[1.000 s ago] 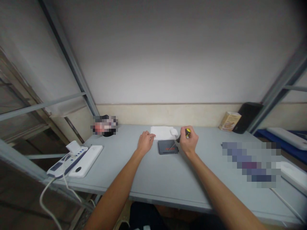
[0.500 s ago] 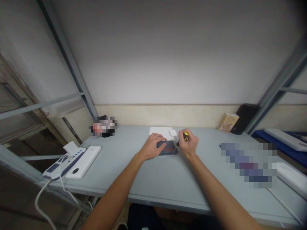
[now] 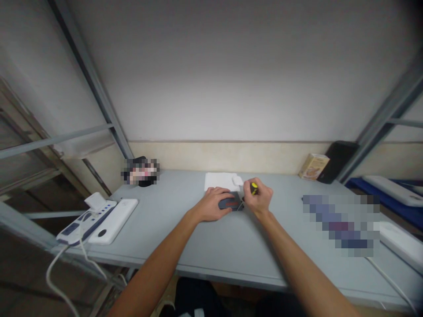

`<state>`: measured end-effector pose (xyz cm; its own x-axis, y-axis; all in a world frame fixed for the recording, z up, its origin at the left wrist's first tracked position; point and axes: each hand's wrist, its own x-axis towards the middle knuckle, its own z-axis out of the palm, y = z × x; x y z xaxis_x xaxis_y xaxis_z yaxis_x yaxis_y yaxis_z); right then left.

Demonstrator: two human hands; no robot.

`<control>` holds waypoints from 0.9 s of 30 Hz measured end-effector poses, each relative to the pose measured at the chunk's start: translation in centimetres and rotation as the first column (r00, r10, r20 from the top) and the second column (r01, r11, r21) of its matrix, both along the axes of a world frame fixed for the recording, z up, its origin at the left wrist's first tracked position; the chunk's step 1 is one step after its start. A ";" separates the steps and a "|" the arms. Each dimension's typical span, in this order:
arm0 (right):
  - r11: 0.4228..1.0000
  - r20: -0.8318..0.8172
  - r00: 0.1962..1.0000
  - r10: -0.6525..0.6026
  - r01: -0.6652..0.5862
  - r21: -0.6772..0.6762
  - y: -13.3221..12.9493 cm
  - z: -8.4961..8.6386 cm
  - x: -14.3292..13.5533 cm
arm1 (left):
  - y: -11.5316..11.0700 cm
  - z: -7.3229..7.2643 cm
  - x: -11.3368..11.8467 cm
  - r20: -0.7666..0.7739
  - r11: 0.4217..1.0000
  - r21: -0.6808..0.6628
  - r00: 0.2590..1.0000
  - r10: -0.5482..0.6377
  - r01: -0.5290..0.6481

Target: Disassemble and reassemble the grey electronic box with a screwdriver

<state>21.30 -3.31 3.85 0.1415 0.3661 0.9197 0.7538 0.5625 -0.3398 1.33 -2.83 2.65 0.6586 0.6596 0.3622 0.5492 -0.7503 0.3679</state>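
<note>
A dark grey box-shaped device [image 3: 233, 203] with reddish lettering lies on the grey table. My left hand [image 3: 213, 204] is wrapped over its left part, thumb along the near side and fingers across the top. In my closed right hand [image 3: 258, 197] is a screwdriver with a yellow and black handle [image 3: 254, 189]. The fist is at the device's right end, and the tool's tip is too small to make out. Behind the device lie a white sheet [image 3: 218, 179] and a small white object [image 3: 237, 180].
At the left are a power strip [image 3: 86, 222] with a plugged-in adapter and a white flat case [image 3: 114, 222]. A blurred item [image 3: 140, 171] sits at the back left. A carton [image 3: 313, 167] and black case [image 3: 337, 162] stand back right, with a blurred object [image 3: 337, 222] nearer.
My left thumb has moved down from the device's top to its near side, and my left fingers reach further over it. My right fist has turned slightly with the screwdriver.
</note>
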 end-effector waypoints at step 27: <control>1.000 0.003 1.000 -0.017 0.017 -0.009 0.0 0.0 -0.2 | -0.2 -0.1 0.2 0.049 1.000 0.027 0.999 -0.009 0.008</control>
